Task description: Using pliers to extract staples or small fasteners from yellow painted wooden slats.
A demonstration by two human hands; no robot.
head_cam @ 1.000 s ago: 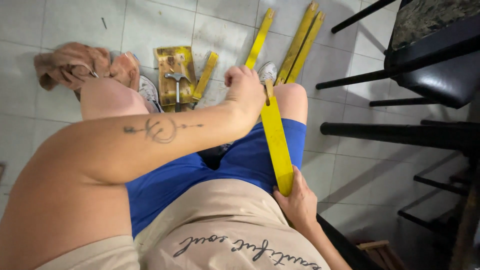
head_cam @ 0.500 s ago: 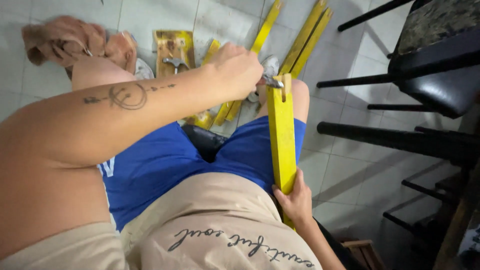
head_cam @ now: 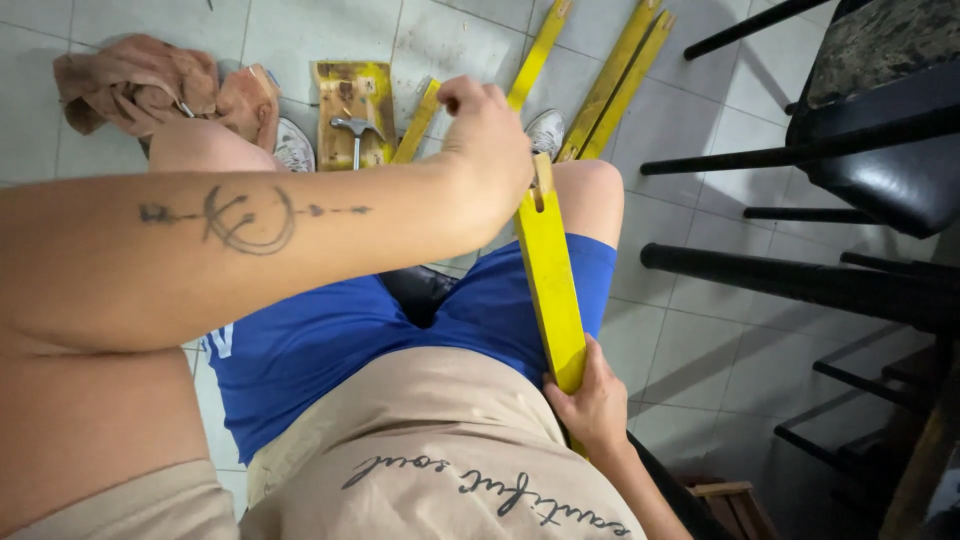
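One yellow wooden slat point(head_cam: 550, 280) across lap, long axis pointing away – right hand point(head_cam: 592, 405) gripping near end, left hand point(head_cam: 490, 150) fist closed at notched far end, contents can't tell, one hammer point(head_cam: 355, 135), approx four more yellow slats point(head_cam: 620, 70) on floor.

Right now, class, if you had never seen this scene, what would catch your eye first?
The bright yellow wooden slat lying along the right thigh, with the right hand gripping its near end and the left hand closed at its notched far end. Beyond the knees, a hammer rests on a paint-stained wooden block, beside more yellow slats on the tiled floor.
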